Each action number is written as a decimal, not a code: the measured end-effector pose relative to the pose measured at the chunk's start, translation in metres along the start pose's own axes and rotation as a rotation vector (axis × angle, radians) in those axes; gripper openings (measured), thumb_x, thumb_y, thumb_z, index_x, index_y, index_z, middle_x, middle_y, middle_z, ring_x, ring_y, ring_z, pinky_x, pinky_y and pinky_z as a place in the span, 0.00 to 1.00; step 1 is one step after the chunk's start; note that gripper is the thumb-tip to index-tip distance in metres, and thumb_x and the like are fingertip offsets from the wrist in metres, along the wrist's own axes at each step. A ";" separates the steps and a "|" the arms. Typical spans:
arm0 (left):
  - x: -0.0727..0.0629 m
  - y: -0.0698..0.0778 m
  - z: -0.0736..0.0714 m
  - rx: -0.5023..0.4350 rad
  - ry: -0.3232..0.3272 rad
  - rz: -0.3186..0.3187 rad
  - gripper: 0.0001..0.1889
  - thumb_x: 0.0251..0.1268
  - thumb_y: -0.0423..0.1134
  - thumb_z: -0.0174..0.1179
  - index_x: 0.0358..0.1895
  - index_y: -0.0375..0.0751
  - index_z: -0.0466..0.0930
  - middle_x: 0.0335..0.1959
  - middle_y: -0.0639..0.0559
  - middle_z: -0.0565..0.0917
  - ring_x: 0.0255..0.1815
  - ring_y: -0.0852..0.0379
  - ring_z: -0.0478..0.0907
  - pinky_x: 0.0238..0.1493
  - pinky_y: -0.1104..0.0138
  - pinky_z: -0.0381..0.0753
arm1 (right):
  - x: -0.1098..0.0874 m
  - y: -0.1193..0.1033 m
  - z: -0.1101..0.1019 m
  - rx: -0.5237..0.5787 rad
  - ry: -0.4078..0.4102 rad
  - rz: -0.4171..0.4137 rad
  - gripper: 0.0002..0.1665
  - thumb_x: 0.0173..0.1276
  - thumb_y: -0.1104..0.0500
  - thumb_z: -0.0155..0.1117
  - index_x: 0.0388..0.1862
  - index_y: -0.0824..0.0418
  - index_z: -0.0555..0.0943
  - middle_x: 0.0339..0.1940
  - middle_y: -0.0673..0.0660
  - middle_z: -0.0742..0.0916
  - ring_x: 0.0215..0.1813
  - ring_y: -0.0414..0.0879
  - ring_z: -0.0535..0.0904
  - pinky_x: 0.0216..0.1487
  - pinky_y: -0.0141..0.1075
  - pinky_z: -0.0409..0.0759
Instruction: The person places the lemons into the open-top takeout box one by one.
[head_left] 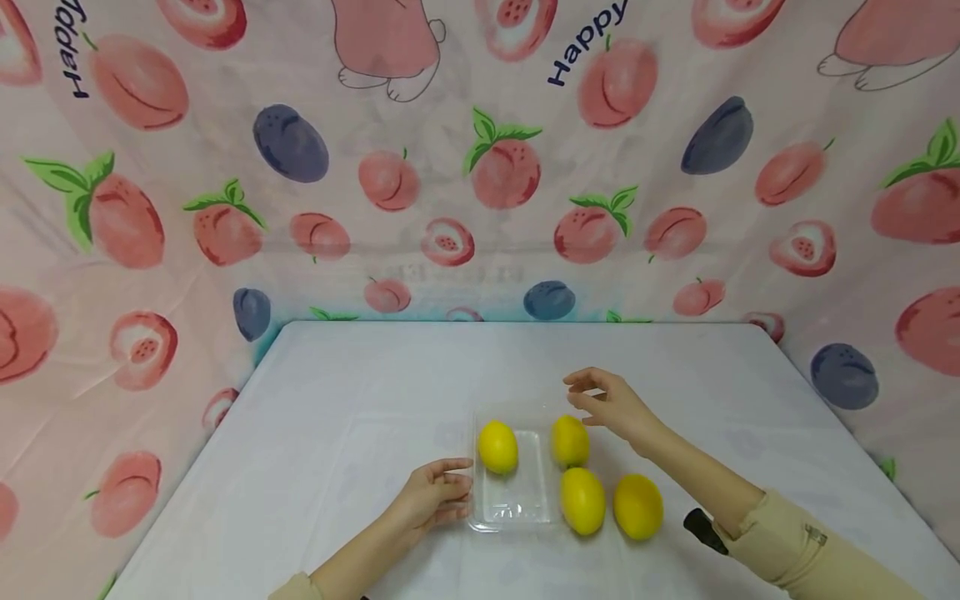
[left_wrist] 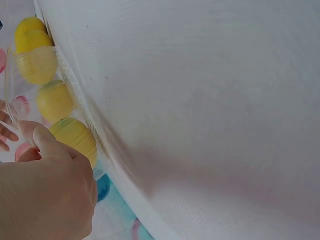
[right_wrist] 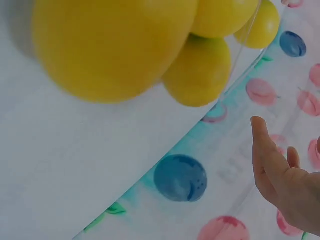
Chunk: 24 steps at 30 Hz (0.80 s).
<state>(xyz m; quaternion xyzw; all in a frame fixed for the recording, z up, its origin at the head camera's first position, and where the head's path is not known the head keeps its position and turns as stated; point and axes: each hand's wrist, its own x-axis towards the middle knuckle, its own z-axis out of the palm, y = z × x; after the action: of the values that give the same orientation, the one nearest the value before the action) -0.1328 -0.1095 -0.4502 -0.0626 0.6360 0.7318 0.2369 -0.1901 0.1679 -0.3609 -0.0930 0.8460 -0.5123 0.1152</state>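
Observation:
A clear plastic box (head_left: pixel 517 521) stands on the table with one lemon (head_left: pixel 498 447) inside, toward its left wall. My left hand (head_left: pixel 435 500) holds the box by its left side; the left wrist view shows the thumb (left_wrist: pixel 47 142) at the clear wall. Just right of the box lie a far lemon (head_left: pixel 571 442) and a nearer lemon (head_left: pixel 582 501), close to its right edge. A third loose lemon (head_left: pixel 638 507) rests farther right, apart from the box. My right hand (head_left: pixel 611 408) hovers above the far lemon, fingers loosely bent, holding nothing.
A white cloth covers the table (head_left: pixel 360 392). Behind it and at both sides hangs a fruit-printed curtain (head_left: pixel 450 150). A black object (head_left: pixel 705 531) shows beside the right sleeve (head_left: pixel 795 542).

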 end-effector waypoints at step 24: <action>-0.001 -0.001 -0.001 -0.005 0.000 0.005 0.23 0.63 0.27 0.56 0.62 0.28 0.66 0.32 0.56 0.79 0.28 0.64 0.78 0.35 0.71 0.84 | -0.048 0.054 -0.051 -0.233 -0.119 0.134 0.29 0.66 0.50 0.61 0.57 0.70 0.71 0.48 0.64 0.78 0.41 0.51 0.78 0.37 0.41 0.82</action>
<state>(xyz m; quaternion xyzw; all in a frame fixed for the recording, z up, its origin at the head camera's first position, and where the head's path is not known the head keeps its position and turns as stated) -0.1319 -0.1105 -0.4514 -0.0616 0.6344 0.7339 0.2348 -0.1608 0.2492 -0.3807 -0.0793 0.8957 -0.3953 0.1873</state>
